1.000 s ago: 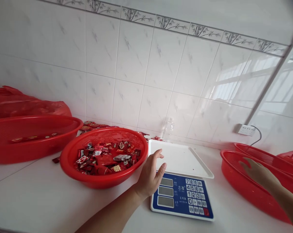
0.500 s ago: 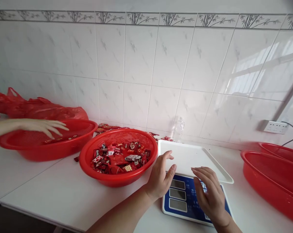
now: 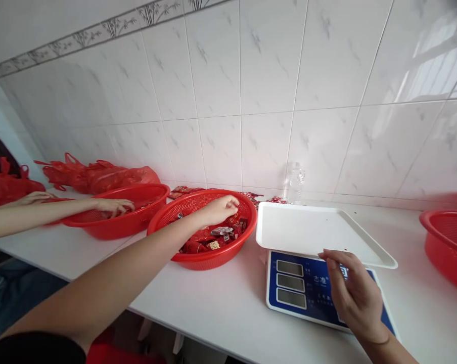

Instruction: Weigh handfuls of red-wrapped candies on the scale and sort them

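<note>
Over the red basket [image 3: 209,262] of wrapped candies [image 3: 221,231], my left hand [image 3: 221,208] hangs with its fingers curled together; whatever they hold, if anything, is hidden. My right hand [image 3: 352,288] is above the blue keypad panel of a scale [image 3: 315,285], thumb and fingers apart, nothing between them. The scale's white tray [image 3: 312,232] lies behind that hand and bears only a few tiny specks.
At the left, another person's hand [image 3: 115,206] reaches into a second red basket [image 3: 118,230]. Red plastic bags [image 3: 103,174] lie behind. A clear bottle [image 3: 296,183] stands by the wall; another red basket [image 3: 448,247] is at the right.
My left hand has gone from beside the scale tray to over the candy basket, its fingers now curled. The view has turned left. The other person's hand has dropped into their basket.
</note>
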